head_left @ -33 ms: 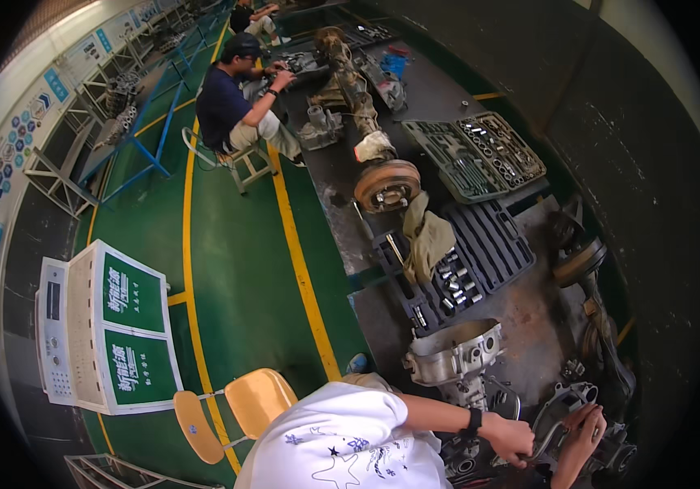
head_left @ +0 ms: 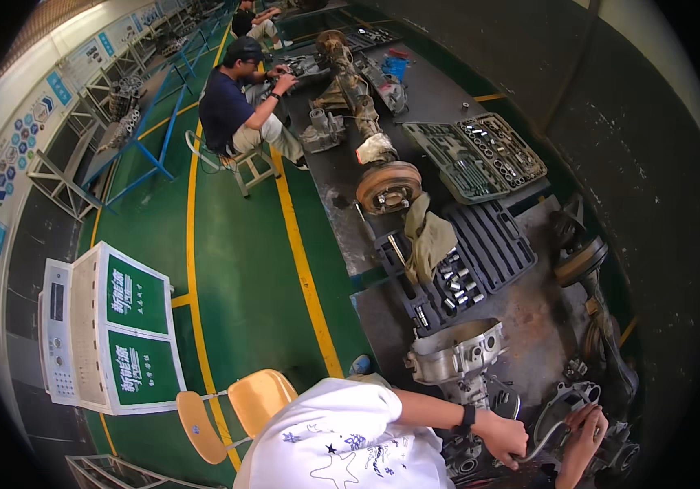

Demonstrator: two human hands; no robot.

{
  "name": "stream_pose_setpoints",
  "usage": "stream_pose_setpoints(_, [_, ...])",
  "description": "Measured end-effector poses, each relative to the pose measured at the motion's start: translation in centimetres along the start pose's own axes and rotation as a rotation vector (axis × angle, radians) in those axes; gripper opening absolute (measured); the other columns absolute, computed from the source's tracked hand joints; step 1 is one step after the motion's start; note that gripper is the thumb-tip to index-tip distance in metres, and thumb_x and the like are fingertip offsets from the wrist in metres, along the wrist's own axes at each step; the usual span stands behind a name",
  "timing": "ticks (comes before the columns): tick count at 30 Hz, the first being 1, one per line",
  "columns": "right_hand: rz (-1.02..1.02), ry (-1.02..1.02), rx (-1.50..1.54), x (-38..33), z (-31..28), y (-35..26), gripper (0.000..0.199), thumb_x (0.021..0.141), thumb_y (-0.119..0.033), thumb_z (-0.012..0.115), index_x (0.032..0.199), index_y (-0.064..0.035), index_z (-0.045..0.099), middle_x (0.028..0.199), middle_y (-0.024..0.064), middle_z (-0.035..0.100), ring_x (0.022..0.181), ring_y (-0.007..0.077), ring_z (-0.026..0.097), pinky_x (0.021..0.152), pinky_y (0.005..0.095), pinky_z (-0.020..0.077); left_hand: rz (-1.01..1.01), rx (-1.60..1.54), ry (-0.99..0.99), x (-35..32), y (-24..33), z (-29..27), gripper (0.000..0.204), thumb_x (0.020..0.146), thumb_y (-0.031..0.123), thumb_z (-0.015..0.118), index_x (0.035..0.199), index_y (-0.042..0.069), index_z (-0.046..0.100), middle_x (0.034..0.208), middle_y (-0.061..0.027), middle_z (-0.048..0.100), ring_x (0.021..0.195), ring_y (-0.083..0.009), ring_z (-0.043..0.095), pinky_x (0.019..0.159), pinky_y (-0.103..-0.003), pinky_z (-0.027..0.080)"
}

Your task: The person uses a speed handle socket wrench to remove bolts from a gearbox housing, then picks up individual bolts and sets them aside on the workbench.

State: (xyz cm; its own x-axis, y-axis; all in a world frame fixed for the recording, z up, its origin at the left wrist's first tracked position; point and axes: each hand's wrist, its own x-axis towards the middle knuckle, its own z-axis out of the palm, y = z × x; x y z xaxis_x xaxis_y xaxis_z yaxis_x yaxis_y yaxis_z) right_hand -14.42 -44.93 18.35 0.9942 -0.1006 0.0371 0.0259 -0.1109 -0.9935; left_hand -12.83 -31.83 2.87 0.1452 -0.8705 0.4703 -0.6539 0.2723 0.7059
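Note:
A bent silver metal bar [head_left: 544, 442] runs between my two hands in front of a round grey metal housing [head_left: 552, 410]. My left hand [head_left: 500, 437], with a dark band on its wrist, is closed in a fist around the bar's near-left end. At the bar's other end, my right hand [head_left: 585, 432] has its fingers curled against it, beside the housing's rim. The bar's exact kind cannot be made out. Left of the housing lie dark metal parts, partly hidden under my left forearm. Beyond them stands a silver gearbox casing [head_left: 457, 352].
An open socket case [head_left: 493, 244] with a tan cloth [head_left: 430, 243] lies farther up the bench, near a green tool case [head_left: 480, 155]. A rusty axle with a brake drum [head_left: 388, 187] stretches away. One person [head_left: 236, 106] sits working at left. A yellow chair [head_left: 260, 403] stands beside me.
My left hand has shifted slightly left, away from my right hand, and more of the bar shows between them. My right hand has barely moved.

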Motion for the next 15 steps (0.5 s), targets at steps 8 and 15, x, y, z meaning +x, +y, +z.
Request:
stream_pose_setpoints(8, [-0.207,-0.204,-0.126,-3.3,-4.0,1.1,0.044,0.105,-0.022,0.051,0.067,-0.0015,0.045,0.067,0.0071,0.049,0.070,0.0172,0.049,0.070,0.0333,0.0433,-0.260,-0.020,0.339,-6.6,2.4,-10.2,0.010,0.088,0.004,0.063,0.096,0.001,0.057,0.100,-0.0181,0.056,0.097,-0.0356,0.053,0.084,-0.044,0.044])
stream_pose_setpoints(15, [-0.316,-0.674,-0.458,0.4,6.1,-4.9,0.017,0.089,-0.011,0.065,0.074,-0.0018,0.063,0.074,0.0114,0.062,0.075,0.0337,0.057,0.073,0.0409,0.0445,-0.286,0.135,0.787,2.6,-2.9,-8.4,0.035,0.088,0.005,0.061,0.120,0.004,0.049,0.117,-0.0158,0.051,0.110,-0.0290,0.052,0.097,-0.040,0.041])
